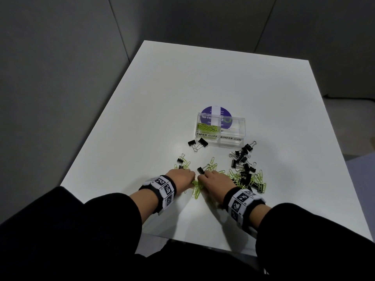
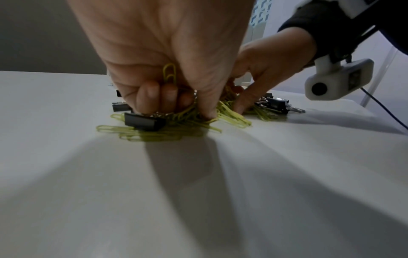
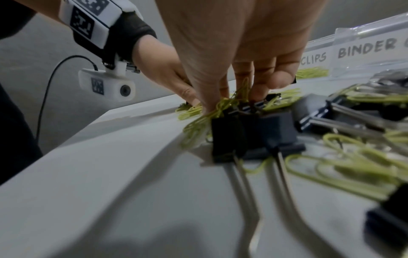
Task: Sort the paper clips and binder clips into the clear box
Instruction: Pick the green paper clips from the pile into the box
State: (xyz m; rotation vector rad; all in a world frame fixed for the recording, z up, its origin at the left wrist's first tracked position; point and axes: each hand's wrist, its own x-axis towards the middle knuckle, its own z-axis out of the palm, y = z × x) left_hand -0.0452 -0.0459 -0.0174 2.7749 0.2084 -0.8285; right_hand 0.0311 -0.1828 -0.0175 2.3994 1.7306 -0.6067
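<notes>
White table (image 1: 263,98) | both hands' fingers pinching green paper clips (image 1: 197,187) (uncountable) | one clear box (image 1: 242,129)

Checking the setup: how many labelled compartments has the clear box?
2: the paper clips compartment on the left, holding green clips; the binder clips compartment on the right.

Both forearms reach forward in black sleeves, a marker band on each wrist. Left hand (image 1: 181,175) is palm down, fingers curled under, thumb tip pressed down onto the surface; a few green clips are caught inside the curl. Right hand (image 1: 216,179) is just beside it, fingertips nearly meeting the left's, fingers (image 3: 260,87) pointed down and bunched with the thumb, pinching into green clips. Both wrists are raised off the surface, hands angled inward toward each other.
</notes>
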